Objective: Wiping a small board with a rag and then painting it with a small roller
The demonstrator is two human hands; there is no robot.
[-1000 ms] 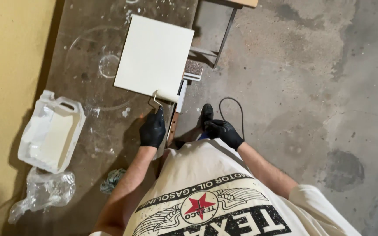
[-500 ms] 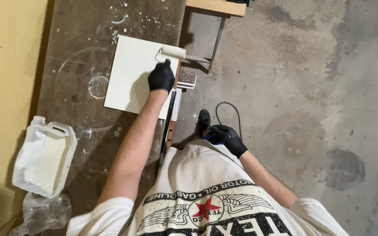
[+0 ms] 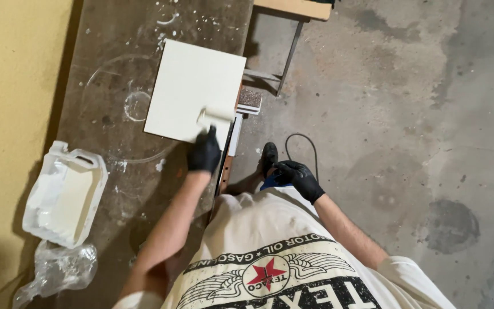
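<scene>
1. Gloved left hand is wrapped round the handle of a small paint roller.
2. Roller rests on the white board's 5 o'clock corner, on the bench.
3. Right hand, gloved, hangs at 3 o'clock with fingers curled, holding nothing visible.
4. White cut-open jug lies at 8 o'clock.

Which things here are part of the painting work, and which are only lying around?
In use:
- left hand holding the paint roller
- white square board under the roller
- cut plastic jug holding white paint

Lying about:
- crumpled clear plastic
- sanding block at the bench edge
- black cable on the floor
- right hand, off the bench, holding nothing visible
</scene>
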